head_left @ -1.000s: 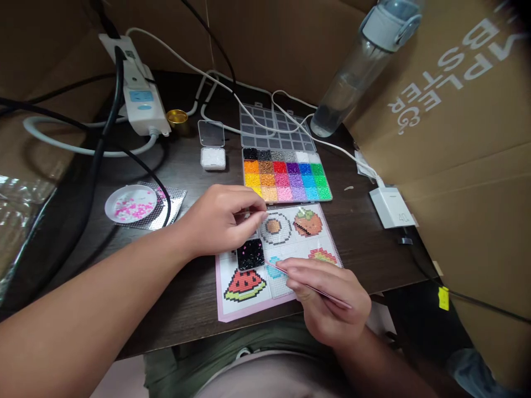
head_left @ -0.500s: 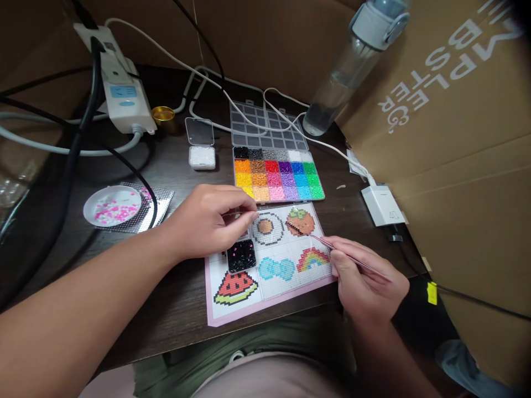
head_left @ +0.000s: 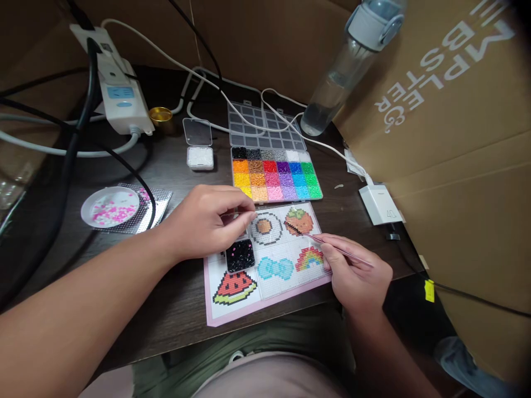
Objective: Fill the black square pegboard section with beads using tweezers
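My right hand (head_left: 359, 273) grips a pair of thin pink tweezers (head_left: 342, 252), their tip at the lower edge of the orange persimmon pattern (head_left: 305, 222). A dark diagonal strip (head_left: 293, 227) lies across that pattern, by the tip. Thumb and forefinger of my left hand (head_left: 211, 218) are pinched together beside the fried-egg pattern (head_left: 267, 228); what they hold, if anything, is hidden. Just below that hand, a small clear box of black beads (head_left: 240, 257) with a few pink ones rests on the pattern sheet (head_left: 215, 315). A clear pegboard (head_left: 277, 290) covers much of the sheet.
Behind the sheet stands an open bead organizer (head_left: 277, 174) with many colours. Further left are a small box of white beads (head_left: 199, 158), a gold cup (head_left: 161, 119) and a dish of pink beads (head_left: 110, 207). A water bottle (head_left: 332, 83), charger (head_left: 379, 204) and power strip (head_left: 124, 99) border the area.
My right hand has moved left with the tweezers, bringing their tip up to the dark strip on the persimmon. My left hand stays in place. The whole view has shifted slightly.
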Available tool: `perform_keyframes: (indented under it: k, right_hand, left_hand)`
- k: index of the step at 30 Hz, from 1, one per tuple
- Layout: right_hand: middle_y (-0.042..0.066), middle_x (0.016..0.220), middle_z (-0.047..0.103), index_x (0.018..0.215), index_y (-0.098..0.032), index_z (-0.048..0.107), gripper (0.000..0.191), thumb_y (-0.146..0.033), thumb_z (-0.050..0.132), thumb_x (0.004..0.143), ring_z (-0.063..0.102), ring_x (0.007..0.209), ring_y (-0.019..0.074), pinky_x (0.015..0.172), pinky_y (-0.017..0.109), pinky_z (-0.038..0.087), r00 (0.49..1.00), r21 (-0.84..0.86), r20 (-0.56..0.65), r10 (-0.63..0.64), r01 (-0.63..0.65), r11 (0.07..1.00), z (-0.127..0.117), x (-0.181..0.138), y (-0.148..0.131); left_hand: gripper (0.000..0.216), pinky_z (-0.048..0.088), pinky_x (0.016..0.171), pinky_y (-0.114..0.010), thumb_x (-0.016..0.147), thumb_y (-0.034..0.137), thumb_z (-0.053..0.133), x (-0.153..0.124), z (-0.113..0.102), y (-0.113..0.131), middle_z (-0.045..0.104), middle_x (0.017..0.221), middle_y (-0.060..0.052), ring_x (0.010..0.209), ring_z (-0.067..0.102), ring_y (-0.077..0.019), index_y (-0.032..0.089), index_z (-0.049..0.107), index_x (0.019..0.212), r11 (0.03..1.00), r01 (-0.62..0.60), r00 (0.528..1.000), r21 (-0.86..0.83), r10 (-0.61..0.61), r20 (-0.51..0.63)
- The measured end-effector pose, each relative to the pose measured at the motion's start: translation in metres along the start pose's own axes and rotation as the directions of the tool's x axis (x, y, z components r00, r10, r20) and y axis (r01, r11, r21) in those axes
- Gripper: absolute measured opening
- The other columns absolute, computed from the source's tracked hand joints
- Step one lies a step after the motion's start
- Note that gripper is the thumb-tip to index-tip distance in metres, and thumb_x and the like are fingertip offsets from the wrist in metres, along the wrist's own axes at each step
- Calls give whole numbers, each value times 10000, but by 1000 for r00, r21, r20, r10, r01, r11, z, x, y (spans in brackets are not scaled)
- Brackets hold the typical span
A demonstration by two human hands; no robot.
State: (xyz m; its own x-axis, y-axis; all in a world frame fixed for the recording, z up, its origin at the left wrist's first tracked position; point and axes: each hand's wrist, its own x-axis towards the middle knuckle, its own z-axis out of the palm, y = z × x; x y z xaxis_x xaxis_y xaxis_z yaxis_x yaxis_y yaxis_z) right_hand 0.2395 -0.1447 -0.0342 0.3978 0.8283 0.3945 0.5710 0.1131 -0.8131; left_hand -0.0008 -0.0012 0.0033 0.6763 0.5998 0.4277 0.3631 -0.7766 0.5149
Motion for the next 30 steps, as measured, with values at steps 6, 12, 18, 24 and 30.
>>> perform_keyframes:
  k: [6,12,18,24,30]
  right_hand:
    - [7,961,796,949,-288,796,167,-172,724,852,736,685,141,711,304,646,1000,1,6,3,-3,1000,1,0,2]
    - [26,966,796,951,-272,799,145,-199,728,848,740,682,150,679,301,646,1000,-10,7,13,-13,1000,1,0,3]
    - [58,978,793,940,-242,801,122,-221,725,846,734,661,168,579,297,630,1000,-17,6,20,-20,1000,2,0,1]
    - [58,971,793,935,-236,801,119,-214,722,850,728,654,162,573,288,626,1000,-9,13,18,-18,1000,1,1,0]
    - [55,973,793,939,-238,800,124,-208,724,846,730,660,164,586,293,628,1000,-21,10,5,-5,1000,0,0,1]
  left_hand:
    - [166,386,559,-182,878,214,582,-2,2,-4,645,641,31,557,531,-54,169,699,769,1000,0,1000,-7,-1,-12]
    - [171,395,565,-186,878,219,569,-2,2,-3,658,654,28,561,539,-60,175,699,777,1000,13,1000,-8,-13,2]
    - [173,400,560,-196,871,232,565,-1,2,-3,655,644,27,549,536,-68,183,696,770,1000,15,1000,-11,-15,-2]
    - [171,396,563,-198,874,232,562,-2,2,-4,657,654,27,555,533,-68,188,694,776,999,27,1000,-19,-27,2]
    - [168,388,557,-193,870,219,571,0,0,-1,643,644,28,558,531,-66,179,694,763,1000,24,1000,-12,-24,7]
